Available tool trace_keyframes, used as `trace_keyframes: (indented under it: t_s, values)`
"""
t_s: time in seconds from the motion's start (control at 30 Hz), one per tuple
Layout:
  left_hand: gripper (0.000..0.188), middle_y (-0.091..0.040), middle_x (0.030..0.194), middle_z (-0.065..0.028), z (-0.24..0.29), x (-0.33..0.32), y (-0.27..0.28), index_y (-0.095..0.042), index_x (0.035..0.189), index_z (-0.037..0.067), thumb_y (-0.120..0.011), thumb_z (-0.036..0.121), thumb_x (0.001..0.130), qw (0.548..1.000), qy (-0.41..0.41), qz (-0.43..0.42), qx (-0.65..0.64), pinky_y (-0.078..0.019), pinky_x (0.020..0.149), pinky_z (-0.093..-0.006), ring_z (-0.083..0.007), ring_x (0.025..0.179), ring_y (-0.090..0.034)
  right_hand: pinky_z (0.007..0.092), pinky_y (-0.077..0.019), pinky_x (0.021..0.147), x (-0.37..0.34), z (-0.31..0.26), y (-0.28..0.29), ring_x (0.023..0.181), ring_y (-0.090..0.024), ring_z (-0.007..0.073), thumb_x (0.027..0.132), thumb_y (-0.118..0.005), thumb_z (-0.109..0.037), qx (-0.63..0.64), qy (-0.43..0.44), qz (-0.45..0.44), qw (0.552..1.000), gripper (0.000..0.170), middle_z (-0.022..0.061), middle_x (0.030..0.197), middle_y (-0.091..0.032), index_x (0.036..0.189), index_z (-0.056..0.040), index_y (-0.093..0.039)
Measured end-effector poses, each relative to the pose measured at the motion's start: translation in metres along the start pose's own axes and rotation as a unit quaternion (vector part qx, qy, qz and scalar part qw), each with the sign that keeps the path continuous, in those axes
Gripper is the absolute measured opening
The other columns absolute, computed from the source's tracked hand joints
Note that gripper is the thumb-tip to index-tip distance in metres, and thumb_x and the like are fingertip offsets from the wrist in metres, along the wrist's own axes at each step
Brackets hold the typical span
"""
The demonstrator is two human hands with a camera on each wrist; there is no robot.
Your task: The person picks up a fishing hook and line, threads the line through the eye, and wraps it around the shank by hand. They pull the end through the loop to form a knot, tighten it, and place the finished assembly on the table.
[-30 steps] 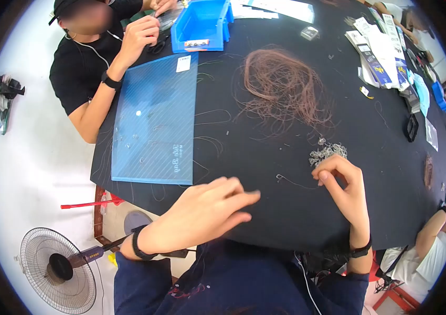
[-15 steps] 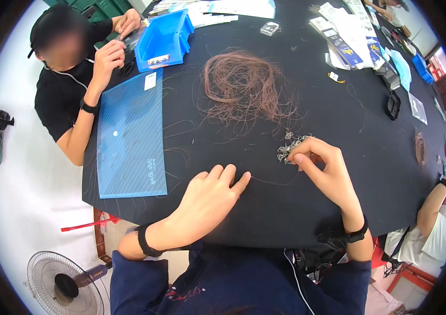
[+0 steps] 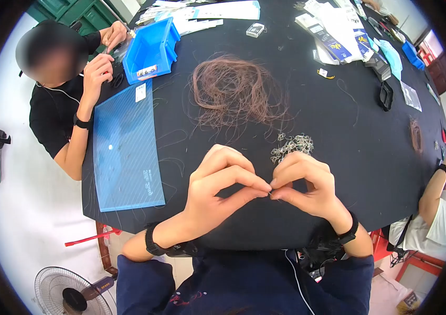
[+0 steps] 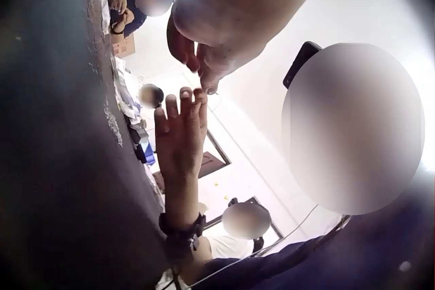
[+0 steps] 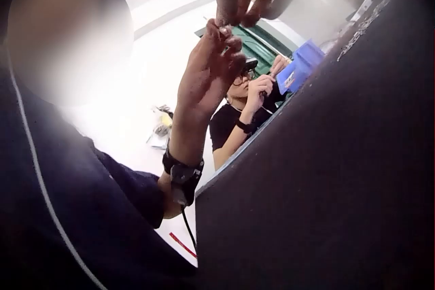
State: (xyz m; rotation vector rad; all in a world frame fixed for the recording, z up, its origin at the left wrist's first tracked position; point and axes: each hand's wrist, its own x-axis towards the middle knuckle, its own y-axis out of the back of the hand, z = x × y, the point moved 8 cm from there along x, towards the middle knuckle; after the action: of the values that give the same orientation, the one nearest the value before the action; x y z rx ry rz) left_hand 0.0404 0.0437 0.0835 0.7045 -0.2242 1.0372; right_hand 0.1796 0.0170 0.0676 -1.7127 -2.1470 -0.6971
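Both hands meet fingertip to fingertip above the near part of the black table [image 3: 375,173]. My left hand [image 3: 215,184] pinches a thin thread between thumb and index finger. Opposite it, my right hand [image 3: 307,184] pinches a tiny wire piece [image 3: 270,193], mostly covered by the fingertips; I cannot tell its exact shape. Just beyond the right hand lies a heap of small silvery wire pieces [image 3: 299,143]. A loose tangle of brown thread [image 3: 228,89] spreads over the table further back. In the right wrist view the left hand [image 5: 207,79] reaches up to the right fingertips.
A blue striped file bag [image 3: 123,157] lies at the left, with loose threads along its edge. Behind it stands a blue bin [image 3: 162,52] near a person [image 3: 55,105] working opposite. Papers and packets [image 3: 333,37] cover the back right. A fan [image 3: 73,294] stands lower left.
My left hand came down to the thread on the table, then moved right to meet the other hand. My right hand left the silvery heap and came nearer to me.
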Motion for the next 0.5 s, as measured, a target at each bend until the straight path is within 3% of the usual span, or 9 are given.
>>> trace_keyframes:
  t_s: [0.23,0.5]
  values:
    - [0.020,-0.057,0.077,0.0004,-0.014,0.001,-0.011,-0.072,0.080,0.011,-0.079,0.004,0.063,0.996,0.024,0.026,-0.080,-0.0425,0.068,-0.0286,-0.0157,0.077,-0.053,0.0196,-0.0416,0.047,0.000,-0.004,0.006,0.068,-0.055,0.0108,0.072,-0.075,-0.001,-0.024,0.047,0.066,0.996,0.018,0.0060,0.085,-0.061,0.087,-0.0044,-0.065]
    - [0.021,-0.058,0.077,0.0004,-0.030,-0.009,-0.015,-0.073,0.082,0.010,-0.078,0.001,0.064,0.993,0.052,0.016,-0.107,-0.0439,0.064,-0.0265,-0.0137,0.075,-0.054,0.0253,-0.0448,0.055,0.000,-0.004,-0.003,0.073,-0.056,0.0157,0.070,-0.073,0.002,-0.082,0.049,0.028,0.995,0.019,0.0059,0.088,-0.058,0.086,-0.0061,-0.066]
